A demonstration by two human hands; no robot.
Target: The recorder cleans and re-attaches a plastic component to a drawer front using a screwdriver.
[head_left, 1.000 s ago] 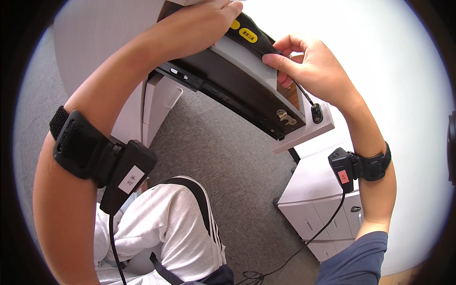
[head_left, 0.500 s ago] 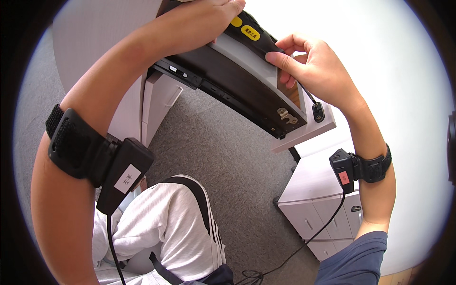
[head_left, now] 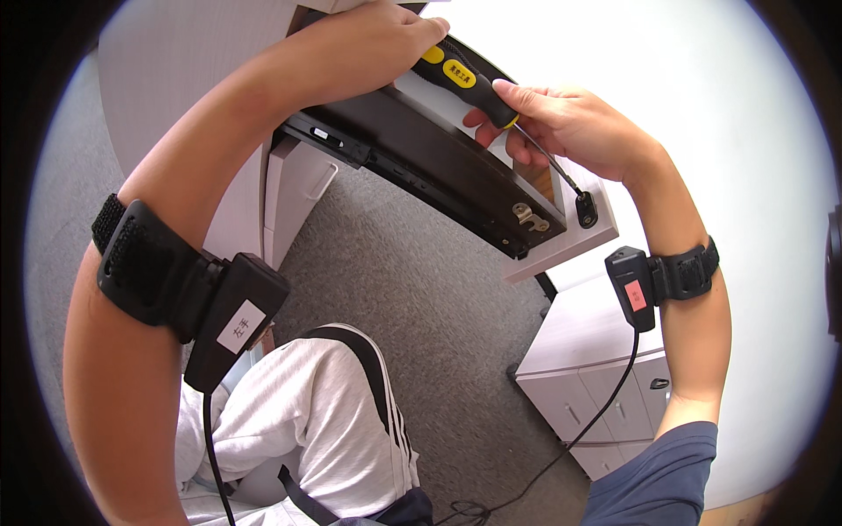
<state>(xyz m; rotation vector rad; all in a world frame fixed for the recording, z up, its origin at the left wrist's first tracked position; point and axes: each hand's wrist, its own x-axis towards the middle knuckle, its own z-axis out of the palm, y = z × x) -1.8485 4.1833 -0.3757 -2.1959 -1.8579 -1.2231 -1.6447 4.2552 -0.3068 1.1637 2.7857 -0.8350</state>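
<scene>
A screwdriver (head_left: 478, 91) with a black and yellow handle slants down to the right. My left hand (head_left: 395, 35) is closed round the upper end of its handle; most of those fingers are hidden. Near the handle's lower end, my right hand (head_left: 561, 123) has its thumb against the grip, with fingers curled loosely behind. The thin metal shaft reaches a small black oval fitting (head_left: 587, 210) on a pale wooden board (head_left: 601, 230). Whether the tip sits in a screw is too small to tell. Beside the board is a dark brown panel (head_left: 438, 149) bearing a metal bracket (head_left: 529, 216).
A black drawer slide (head_left: 399, 172) runs along the dark panel. A pale drawer cabinet (head_left: 579, 386) stands lower right, and another drawer with a handle (head_left: 298, 188) is at left. Black devices (head_left: 237, 320) are strapped to both forearms, trailing cables. Grey carpet (head_left: 421, 280) lies below.
The screwdriver's handle has shifted slightly down and turned, showing more of its shaft. My right hand has dropped slightly, its fingers looser and further under the handle.
</scene>
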